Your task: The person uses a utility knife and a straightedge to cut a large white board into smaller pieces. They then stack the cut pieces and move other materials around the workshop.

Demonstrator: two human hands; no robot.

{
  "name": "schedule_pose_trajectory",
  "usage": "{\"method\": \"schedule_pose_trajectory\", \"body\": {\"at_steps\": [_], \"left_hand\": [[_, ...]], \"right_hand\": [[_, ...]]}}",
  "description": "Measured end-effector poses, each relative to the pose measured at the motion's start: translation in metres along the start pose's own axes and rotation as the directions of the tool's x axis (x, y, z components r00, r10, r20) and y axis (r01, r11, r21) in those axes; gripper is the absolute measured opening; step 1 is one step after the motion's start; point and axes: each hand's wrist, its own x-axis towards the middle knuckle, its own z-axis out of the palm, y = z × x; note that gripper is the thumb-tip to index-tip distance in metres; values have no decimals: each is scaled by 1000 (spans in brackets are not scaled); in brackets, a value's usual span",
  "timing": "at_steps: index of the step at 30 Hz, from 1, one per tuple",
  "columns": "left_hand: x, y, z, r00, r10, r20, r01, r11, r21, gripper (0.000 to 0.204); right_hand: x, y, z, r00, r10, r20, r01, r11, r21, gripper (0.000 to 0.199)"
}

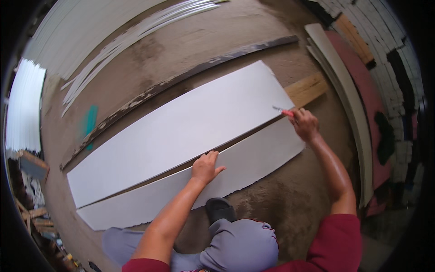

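Two long white boards lie side by side on the floor, split by a narrow dark gap. The wide board [181,127] is the farther one; the narrower board [258,156] is nearer me and has a ragged near edge. My left hand [206,167] rests on the narrower board, fingers stretched to its edge along the gap. In my right hand [306,123] is a red-handled utility knife [286,112], gripped near the right end of the gap. Its blade points left, over the wide board's corner; whether it touches the surface I cannot tell.
Beyond the boards lies a long dark, paint-flecked bar [195,70]. A wooden plank [309,90] sticks out at the right end. Curved pale panels [349,95] stand along the right. Thin white strips [136,38] lie far back, and a blurred green object [90,120] is at left.
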Motion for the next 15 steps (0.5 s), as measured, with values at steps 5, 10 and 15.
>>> {"method": "schedule_pose_trajectory", "body": {"at_steps": [5, 10, 15], "left_hand": [[-54, -60, -35, 995, 92, 31, -92, 996, -6, 74], [-119, -125, -81, 967, 71, 244, -111, 981, 157, 75], [-169, -161, -114, 951, -5, 309, -60, 978, 199, 75]], "right_hand": [[-15, -127, 48, 981, -185, -62, 195, 945, 261, 32], [1, -237, 92, 931, -347, -114, 364, 855, 370, 25], [31, -315, 111, 903, -424, -74, 417, 822, 388, 25]]}}
